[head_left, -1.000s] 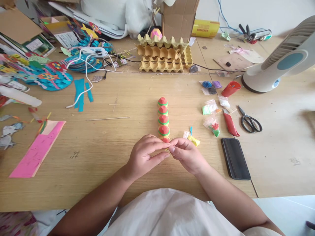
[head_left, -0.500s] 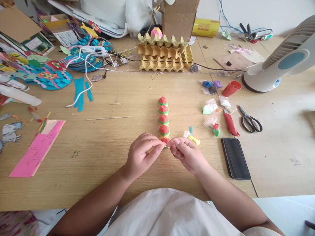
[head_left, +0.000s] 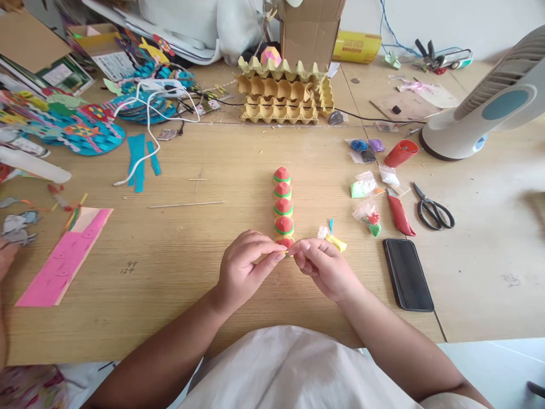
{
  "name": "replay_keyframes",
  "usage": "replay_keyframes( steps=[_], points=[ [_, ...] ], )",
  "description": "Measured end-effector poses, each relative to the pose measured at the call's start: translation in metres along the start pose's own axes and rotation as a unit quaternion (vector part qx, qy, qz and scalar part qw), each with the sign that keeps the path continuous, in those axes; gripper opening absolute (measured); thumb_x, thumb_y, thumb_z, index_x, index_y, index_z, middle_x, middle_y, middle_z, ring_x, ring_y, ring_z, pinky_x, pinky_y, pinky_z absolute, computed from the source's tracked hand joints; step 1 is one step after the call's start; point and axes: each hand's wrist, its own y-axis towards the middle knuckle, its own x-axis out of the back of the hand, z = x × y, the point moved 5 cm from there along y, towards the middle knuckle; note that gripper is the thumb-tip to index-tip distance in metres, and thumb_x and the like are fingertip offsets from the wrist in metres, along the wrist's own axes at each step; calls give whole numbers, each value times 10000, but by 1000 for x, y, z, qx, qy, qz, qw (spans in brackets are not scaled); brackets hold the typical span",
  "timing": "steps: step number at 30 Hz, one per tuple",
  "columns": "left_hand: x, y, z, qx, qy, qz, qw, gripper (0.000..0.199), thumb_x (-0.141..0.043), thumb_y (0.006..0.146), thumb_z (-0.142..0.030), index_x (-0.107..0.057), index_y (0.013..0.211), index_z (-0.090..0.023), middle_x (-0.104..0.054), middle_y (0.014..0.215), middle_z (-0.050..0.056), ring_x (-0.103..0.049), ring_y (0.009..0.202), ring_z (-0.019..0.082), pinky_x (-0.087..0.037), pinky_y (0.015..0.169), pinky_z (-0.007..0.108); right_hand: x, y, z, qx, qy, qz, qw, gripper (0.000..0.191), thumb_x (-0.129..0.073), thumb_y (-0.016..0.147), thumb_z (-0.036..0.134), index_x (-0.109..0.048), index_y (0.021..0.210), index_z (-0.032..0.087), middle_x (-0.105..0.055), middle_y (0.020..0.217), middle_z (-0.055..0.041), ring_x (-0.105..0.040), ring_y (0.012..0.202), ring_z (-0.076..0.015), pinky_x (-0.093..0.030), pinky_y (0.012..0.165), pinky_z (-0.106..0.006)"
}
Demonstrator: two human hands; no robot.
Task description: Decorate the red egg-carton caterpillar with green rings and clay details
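My left hand (head_left: 251,261) is closed in a pinch on a thin yellow strand of clay (head_left: 286,252), a short bit of which shows between my fingertips. From the other side, the fingertips of my right hand (head_left: 321,264) pinch the strand's other end. Directly beyond my fingers runs a row of several egg-carton cups (head_left: 283,207), painted or covered red on top with a green band and yellow below. The nearest cup is partly hidden by my hands. A pack of yellow clay (head_left: 336,243) and a small blue tool (head_left: 331,225) lie just past my right hand.
Clay bags (head_left: 364,184), a red cutter (head_left: 400,213), scissors (head_left: 434,210) and a phone (head_left: 409,275) lie to the right, near a fan (head_left: 472,113). Egg cartons (head_left: 279,96) stack at the back. Pink paper (head_left: 63,261) lies left, beside another person's hand (head_left: 5,257).
Another person's hand has come in at the left edge, by the grey paper cut-outs, which have shifted slightly. My own hands have barely moved, with slightly more of the yellow strand showing.
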Motion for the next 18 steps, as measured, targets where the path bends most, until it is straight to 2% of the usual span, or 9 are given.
replay_keyframes(
  steps=[4,7,9,13,18],
  points=[
    [-1,1,-3,-29,19,3,999,148,-770,901,-76,-746,980,-199,-746,831,10,-649,750,137,-533,721,292,-1,0,0,18,-25,13,999,345,-891,764,516,-812,827,186,-587,643,29,-425,597,-85,-322,562,-252],
    [-3,0,-6,-58,31,13,998,193,-769,900,-72,-753,1036,-209,-760,860,17,-644,763,143,-533,716,290,-4,0,1,13,-27,21,999,303,-932,726,469,-821,833,208,-699,744,-2,-587,734,-132,-460,714,-284],
    [-4,0,-6,-67,38,13,997,219,-763,899,-62,-755,1060,-211,-771,897,25,-647,778,146,-540,731,294,-6,-1,2,12,-19,20,1000,291,-949,704,446,-822,830,217,-713,750,-4,-637,797,-159,-494,784,-308],
    [-3,0,-1,-41,-7,31,999,234,-760,898,-72,-765,1084,-213,-780,952,37,-681,833,155,-559,784,306,-5,-1,4,34,-17,4,999,251,-926,741,425,-797,786,214,-634,663,29,-553,675,-119,-466,709,-287],
    [0,-2,16,80,-131,62,986,197,-725,945,-127,-796,1082,-250,-769,963,24,-723,874,141,-590,794,267,-2,-2,6,43,-39,3,998,290,-902,758,451,-768,769,195,-530,603,49,-421,603,-99,-369,612,-270]
  ],
)
